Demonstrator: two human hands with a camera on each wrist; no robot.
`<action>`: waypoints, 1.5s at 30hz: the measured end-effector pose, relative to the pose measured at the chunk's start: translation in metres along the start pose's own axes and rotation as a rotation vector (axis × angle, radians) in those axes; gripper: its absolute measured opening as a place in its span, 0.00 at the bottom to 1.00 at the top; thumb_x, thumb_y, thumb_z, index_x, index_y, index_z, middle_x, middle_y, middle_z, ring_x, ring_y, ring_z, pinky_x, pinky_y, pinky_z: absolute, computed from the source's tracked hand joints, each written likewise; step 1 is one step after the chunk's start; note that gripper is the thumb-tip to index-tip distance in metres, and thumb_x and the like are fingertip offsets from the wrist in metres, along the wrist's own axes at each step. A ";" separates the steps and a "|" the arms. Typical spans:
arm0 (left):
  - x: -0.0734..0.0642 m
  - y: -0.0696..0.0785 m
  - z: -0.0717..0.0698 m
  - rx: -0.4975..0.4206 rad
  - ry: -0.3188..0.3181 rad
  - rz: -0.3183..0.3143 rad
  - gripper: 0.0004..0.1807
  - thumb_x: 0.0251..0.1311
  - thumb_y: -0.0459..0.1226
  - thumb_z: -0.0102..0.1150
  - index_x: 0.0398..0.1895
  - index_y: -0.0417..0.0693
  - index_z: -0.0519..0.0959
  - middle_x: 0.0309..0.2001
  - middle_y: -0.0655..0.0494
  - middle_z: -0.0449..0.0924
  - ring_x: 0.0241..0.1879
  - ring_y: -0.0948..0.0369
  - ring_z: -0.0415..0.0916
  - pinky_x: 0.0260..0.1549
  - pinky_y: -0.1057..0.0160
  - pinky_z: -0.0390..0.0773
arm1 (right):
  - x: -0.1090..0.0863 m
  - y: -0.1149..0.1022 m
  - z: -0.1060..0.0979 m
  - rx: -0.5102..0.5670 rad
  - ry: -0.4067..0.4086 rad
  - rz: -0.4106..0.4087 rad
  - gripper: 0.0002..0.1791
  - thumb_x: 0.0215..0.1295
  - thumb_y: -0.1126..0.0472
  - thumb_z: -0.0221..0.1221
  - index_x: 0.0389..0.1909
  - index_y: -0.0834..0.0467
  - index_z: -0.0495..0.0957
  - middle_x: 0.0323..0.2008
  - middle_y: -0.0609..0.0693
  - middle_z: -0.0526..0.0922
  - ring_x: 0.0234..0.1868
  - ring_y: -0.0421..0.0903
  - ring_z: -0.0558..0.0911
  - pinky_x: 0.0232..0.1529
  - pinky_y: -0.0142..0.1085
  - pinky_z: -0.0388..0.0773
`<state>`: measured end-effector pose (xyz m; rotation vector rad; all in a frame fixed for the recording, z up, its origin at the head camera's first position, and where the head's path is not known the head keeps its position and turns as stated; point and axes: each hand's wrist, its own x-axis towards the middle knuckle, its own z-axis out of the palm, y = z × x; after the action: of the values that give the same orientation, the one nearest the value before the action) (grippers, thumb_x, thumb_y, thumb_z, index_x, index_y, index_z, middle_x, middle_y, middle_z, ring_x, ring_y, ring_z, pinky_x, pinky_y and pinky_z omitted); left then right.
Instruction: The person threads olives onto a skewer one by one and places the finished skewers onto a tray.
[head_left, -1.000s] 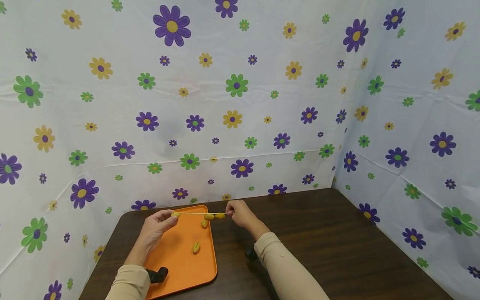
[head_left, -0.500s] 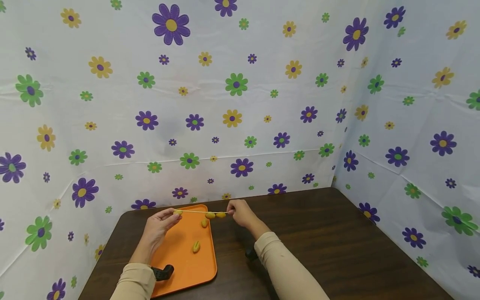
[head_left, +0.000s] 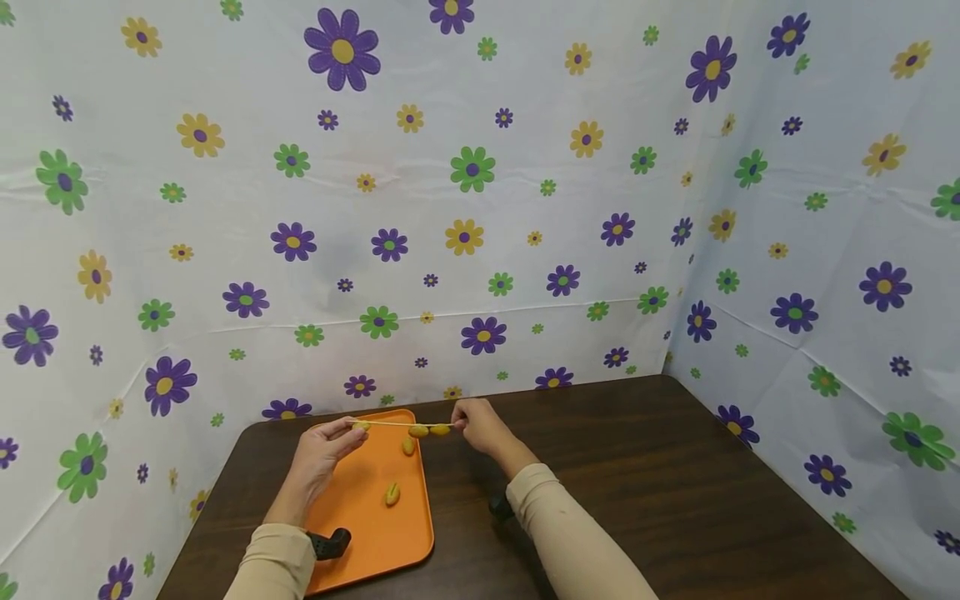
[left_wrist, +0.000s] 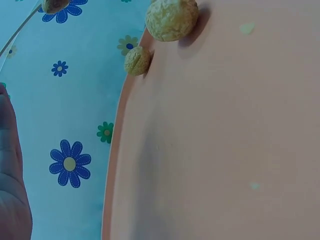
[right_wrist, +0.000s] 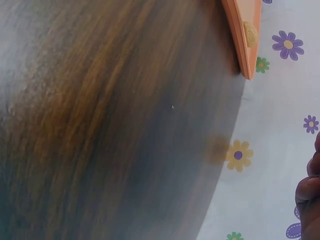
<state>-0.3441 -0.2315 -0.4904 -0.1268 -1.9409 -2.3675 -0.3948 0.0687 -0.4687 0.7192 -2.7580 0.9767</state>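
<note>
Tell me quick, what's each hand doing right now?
Left hand: closed, pinching a yellow oval bead.
Right hand: closed, holding a taut cord.

Lit softly and evenly in the head view, crisp on the flowered sheet (head_left: pixel 525 271), darker on the wood-grained surface (head_left: pixel 645 467). Tinted cold blue in the left wrist view, dim on the left hand (left_wrist: pixel 11 185), with a long, soft-edged shadow down the pale tray (left_wrist: pixel 235 130). Streaked with glare at the upper left of the right wrist view, smeared across the grain, shaded on the right hand (right_wrist: pixel 310 194).
</note>
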 end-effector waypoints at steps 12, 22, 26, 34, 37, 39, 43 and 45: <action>-0.002 -0.001 0.010 0.047 -0.022 -0.029 0.12 0.66 0.28 0.63 0.51 0.29 0.82 0.36 0.58 0.88 0.38 0.62 0.87 0.46 0.64 0.85 | -0.002 -0.003 0.000 -0.027 0.000 0.014 0.13 0.60 0.81 0.60 0.27 0.60 0.81 0.26 0.45 0.77 0.28 0.41 0.73 0.30 0.31 0.75; -0.003 -0.001 0.016 0.102 -0.007 -0.048 0.16 0.65 0.29 0.65 0.53 0.28 0.81 0.38 0.56 0.88 0.39 0.62 0.87 0.50 0.58 0.84 | -0.003 -0.004 0.000 -0.027 -0.012 0.031 0.14 0.59 0.81 0.60 0.26 0.59 0.81 0.25 0.45 0.77 0.28 0.41 0.73 0.29 0.31 0.76; -0.004 -0.002 0.019 0.143 -0.005 -0.050 0.20 0.65 0.29 0.66 0.56 0.25 0.79 0.40 0.53 0.88 0.39 0.63 0.87 0.53 0.53 0.81 | -0.003 -0.005 0.001 -0.026 -0.007 0.033 0.15 0.60 0.81 0.60 0.25 0.57 0.80 0.25 0.45 0.77 0.28 0.41 0.73 0.29 0.31 0.75; -0.002 -0.004 0.023 0.179 -0.015 -0.053 0.18 0.63 0.31 0.68 0.54 0.29 0.81 0.41 0.53 0.88 0.41 0.62 0.87 0.57 0.48 0.78 | -0.001 -0.008 0.000 -0.023 -0.007 0.033 0.11 0.60 0.80 0.60 0.28 0.62 0.83 0.26 0.46 0.78 0.29 0.41 0.73 0.30 0.32 0.76; -0.001 -0.006 0.024 0.174 -0.021 -0.058 0.17 0.63 0.31 0.68 0.53 0.30 0.82 0.41 0.54 0.88 0.41 0.62 0.87 0.57 0.50 0.79 | -0.001 -0.009 0.000 -0.017 -0.005 0.025 0.10 0.59 0.81 0.60 0.30 0.65 0.83 0.26 0.48 0.79 0.28 0.41 0.73 0.30 0.32 0.76; 0.000 -0.006 0.025 0.175 -0.021 -0.060 0.16 0.63 0.31 0.68 0.52 0.31 0.82 0.41 0.54 0.88 0.40 0.62 0.87 0.56 0.51 0.80 | -0.001 -0.009 0.000 -0.019 0.000 0.016 0.09 0.59 0.81 0.60 0.30 0.66 0.83 0.26 0.48 0.79 0.28 0.41 0.72 0.30 0.32 0.75; 0.001 -0.006 0.029 0.176 -0.014 -0.059 0.14 0.63 0.31 0.68 0.49 0.32 0.83 0.41 0.52 0.88 0.40 0.61 0.87 0.53 0.54 0.82 | -0.001 -0.009 0.001 -0.023 0.007 0.011 0.10 0.59 0.81 0.60 0.30 0.65 0.83 0.26 0.47 0.79 0.28 0.41 0.73 0.30 0.31 0.76; 0.000 -0.006 0.030 0.178 -0.010 -0.060 0.13 0.63 0.31 0.69 0.48 0.33 0.84 0.41 0.52 0.88 0.40 0.61 0.87 0.54 0.53 0.82 | -0.002 -0.009 0.001 -0.018 0.008 0.017 0.10 0.59 0.81 0.60 0.30 0.64 0.83 0.26 0.47 0.78 0.29 0.41 0.73 0.31 0.32 0.76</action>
<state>-0.3447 -0.2005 -0.4898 -0.0705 -2.1777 -2.2193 -0.3890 0.0628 -0.4651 0.6891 -2.7665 0.9540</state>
